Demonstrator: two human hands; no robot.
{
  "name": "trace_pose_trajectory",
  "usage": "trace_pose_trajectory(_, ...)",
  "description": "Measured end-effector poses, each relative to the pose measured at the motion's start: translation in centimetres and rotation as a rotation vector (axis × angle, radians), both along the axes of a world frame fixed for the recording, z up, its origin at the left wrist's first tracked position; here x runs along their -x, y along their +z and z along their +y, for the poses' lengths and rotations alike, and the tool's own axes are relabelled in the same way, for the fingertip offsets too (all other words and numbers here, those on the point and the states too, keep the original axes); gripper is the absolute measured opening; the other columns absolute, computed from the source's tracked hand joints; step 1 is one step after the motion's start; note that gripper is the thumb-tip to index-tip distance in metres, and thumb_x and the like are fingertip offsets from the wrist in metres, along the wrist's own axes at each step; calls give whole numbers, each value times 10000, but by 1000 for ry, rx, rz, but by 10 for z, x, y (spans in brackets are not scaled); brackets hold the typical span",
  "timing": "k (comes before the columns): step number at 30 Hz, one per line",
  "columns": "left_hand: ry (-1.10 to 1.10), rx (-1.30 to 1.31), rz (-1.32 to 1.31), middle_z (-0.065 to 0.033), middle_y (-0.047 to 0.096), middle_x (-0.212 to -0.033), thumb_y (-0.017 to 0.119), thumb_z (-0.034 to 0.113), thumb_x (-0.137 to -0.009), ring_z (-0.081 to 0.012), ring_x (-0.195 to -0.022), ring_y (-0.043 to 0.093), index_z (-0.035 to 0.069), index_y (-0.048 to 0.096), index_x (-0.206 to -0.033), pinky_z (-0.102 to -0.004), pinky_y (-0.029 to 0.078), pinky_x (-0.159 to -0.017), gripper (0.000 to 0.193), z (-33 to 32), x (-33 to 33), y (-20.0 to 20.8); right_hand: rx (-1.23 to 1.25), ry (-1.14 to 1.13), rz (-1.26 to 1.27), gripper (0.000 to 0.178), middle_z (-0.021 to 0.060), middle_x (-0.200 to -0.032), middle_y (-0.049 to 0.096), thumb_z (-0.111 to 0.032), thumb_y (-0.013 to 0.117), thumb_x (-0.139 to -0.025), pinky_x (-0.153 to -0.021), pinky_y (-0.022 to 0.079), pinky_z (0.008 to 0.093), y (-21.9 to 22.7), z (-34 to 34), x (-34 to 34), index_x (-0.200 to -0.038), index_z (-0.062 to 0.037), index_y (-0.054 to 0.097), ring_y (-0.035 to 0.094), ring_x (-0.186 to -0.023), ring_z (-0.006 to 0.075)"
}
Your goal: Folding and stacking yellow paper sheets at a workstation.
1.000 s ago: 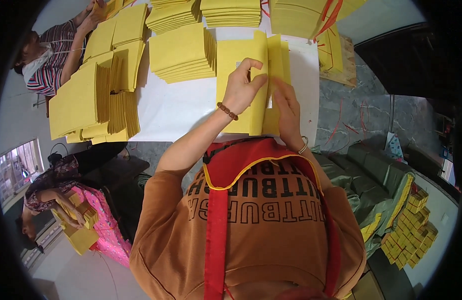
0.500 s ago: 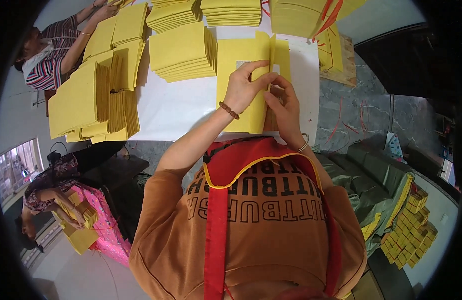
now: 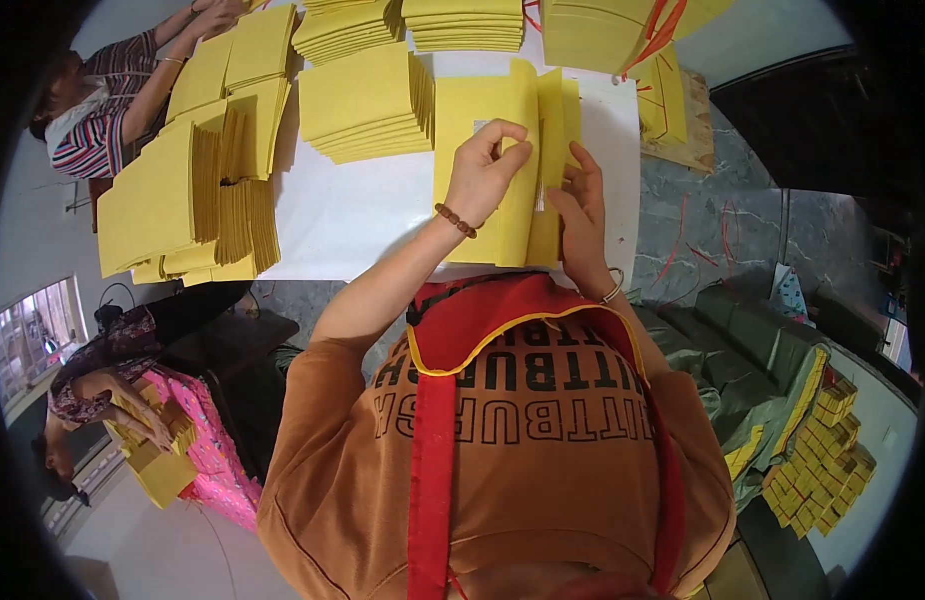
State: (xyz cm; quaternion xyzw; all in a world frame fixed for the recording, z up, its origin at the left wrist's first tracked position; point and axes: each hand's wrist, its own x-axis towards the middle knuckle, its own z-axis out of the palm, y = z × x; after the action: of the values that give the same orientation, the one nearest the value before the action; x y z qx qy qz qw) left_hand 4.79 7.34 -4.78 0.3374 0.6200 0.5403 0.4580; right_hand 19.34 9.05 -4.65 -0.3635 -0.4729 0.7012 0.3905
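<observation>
A folded yellow paper sheet (image 3: 523, 215) stands partly raised on the white-topped table in front of me. My left hand (image 3: 486, 170) pinches its left layer, thumb and forefinger close together. A second raised layer (image 3: 551, 110) stands just right of that one, with a gap between them. My right hand (image 3: 581, 210) rests at this layer's right side, fingers spread and thumb against the paper. More yellow paper (image 3: 458, 110) lies flat below, with a small grey patch half hidden behind my left fingers.
Stacks of folded yellow paper (image 3: 368, 105) and taller piles (image 3: 153, 195) fill the table's left and far side. A person in a striped top (image 3: 133, 90) works at the far left; another person (image 3: 93, 390) handles yellow paper. Red straps (image 3: 663, 30) lie over a bundle.
The raised layers have parted, opening a gap. My right hand has moved slightly right and down, its fingers spreading, while my left hand has shifted a little left.
</observation>
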Motion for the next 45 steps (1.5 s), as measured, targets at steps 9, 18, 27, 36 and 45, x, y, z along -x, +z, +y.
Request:
trace_pose_trajectory(9, 120, -176, -42, 47, 370, -614, 540, 74, -816, -38, -544, 338, 46, 569, -933, -213, 281, -472, 123, 2, 0, -5, 213, -38, 63, 196, 36, -938, 583, -92, 526, -894, -738, 432, 217, -2, 3, -1, -1060, 13, 528, 531, -833, 78)
trace_pose_trajectory(18, -30, -62, 209, 46, 382, -601, 659, 178, -782, -58, -565, 341, 40, 597, -875, -223, 292, -497, 178, 3, 5, 7, 81, 125, -50, 140, -6, -837, 564, -136, 536, -905, -688, 412, 201, 8, -5, 10, -964, -10, 550, 505, -784, 42)
trace_pose_trajectory(27, -76, -92, -185, -45, 578, -859, 535, 97, -866, -87, -675, 537, 66, 361, -1302, -222, 443, -596, 470, -5, -3, 10, 339, -15, 155, 373, 78, -1156, 498, -113, 504, -911, -845, 435, 257, 15, 10, 11, -1259, -29, 398, 507, -1012, 131)
trace_pose_trajectory(36, -16, -225, 21, -84, 558, -1032, 520, 85, -872, -114, -896, 535, 54, 271, -1364, -232, 448, -752, 552, -7, 21, -5, 345, 80, 230, 404, 91, -1155, 516, -10, 463, -883, -849, 484, 312, -2, 23, -2, -1274, -39, 369, 549, -1020, 183)
trace_pose_trajectory(45, 37, -85, -505, -128, 314, -1375, 636, 168, -828, -201, -1242, 360, -3, 166, -1393, -310, 333, -1009, 755, -22, 32, 20, 444, 120, 461, 448, 95, -1189, 528, -11, 483, -878, -858, 497, 326, 14, 34, -12, -1305, -73, 361, 565, -1036, 207)
